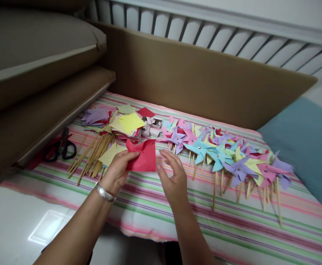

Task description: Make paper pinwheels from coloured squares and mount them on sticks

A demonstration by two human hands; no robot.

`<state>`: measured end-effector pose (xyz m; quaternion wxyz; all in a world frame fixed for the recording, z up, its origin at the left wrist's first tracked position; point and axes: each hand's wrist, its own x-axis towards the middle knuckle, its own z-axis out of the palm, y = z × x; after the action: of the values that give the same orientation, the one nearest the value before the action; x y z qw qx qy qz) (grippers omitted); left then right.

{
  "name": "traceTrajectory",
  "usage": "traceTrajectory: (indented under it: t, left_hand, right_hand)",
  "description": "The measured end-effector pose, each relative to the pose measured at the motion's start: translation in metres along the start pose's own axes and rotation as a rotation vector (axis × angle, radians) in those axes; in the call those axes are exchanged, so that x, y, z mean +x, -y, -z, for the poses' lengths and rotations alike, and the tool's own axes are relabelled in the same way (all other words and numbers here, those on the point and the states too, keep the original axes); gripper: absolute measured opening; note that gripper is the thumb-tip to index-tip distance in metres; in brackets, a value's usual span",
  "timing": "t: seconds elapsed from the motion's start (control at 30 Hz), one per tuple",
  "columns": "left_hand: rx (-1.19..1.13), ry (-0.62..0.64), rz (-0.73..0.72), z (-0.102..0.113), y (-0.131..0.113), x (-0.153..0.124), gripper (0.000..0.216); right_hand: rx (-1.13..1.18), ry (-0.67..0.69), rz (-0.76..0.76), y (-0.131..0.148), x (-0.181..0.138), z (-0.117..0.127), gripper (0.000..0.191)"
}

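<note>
Between thumb and fingers, my left hand [119, 167] grips a red paper square [144, 156] with cuts in it; its upper left corner is bent over. A silver bracelet circles that wrist. My right hand [174, 176] is just right of the paper, fingers apart and holding nothing; whether a fingertip brushes the edge is unclear. Behind the red paper lies a stack of coloured paper squares [129, 123], yellow on top. A pale yellow square [111, 154] sits beside my left hand, next to a bundle of wooden sticks [101, 152].
Many finished paper pinwheels [201, 147] on sticks lie to the right. Black-handled scissors [60, 149] and purple and red papers [96, 116] are at the left. Small open boxes [152, 127] stand behind the stack. A brown board [191, 77] rises at the back of the striped cloth [161, 217].
</note>
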<state>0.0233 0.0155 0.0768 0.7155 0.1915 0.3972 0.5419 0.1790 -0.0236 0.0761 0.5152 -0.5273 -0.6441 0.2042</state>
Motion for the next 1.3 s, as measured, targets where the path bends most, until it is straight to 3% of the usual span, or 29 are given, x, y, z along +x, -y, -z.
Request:
traceTrajectory:
  t: [0.07,0.2,0.43,0.7,0.93,1.3]
  left_hand:
    - [0.0,-0.017,-0.011,0.003,-0.006,0.001,0.019]
    - [0.037,-0.032,-0.004,0.004,-0.01,0.001,0.02]
    - [0.046,-0.017,-0.001,0.006,-0.008,0.002,0.018]
    - [0.167,-0.012,-0.032,0.007,-0.012,-0.001,0.018]
    - [0.323,0.015,0.051,0.002,-0.007,-0.002,0.019]
    - [0.426,0.082,0.054,-0.006,0.002,-0.006,0.016]
  right_hand:
    - [-0.13,0.097,0.164,0.0,-0.004,0.0,0.037]
    - [-0.27,0.214,0.257,0.001,-0.009,-0.004,0.039]
    - [-0.304,0.155,0.296,-0.002,-0.006,-0.012,0.014]
    - [-0.255,0.109,0.283,0.0,-0.006,-0.011,0.014]
    - [-0.159,0.075,0.173,-0.005,-0.003,-0.009,0.006]
    - [-0.212,0.083,0.09,-0.004,-0.001,-0.008,0.008]
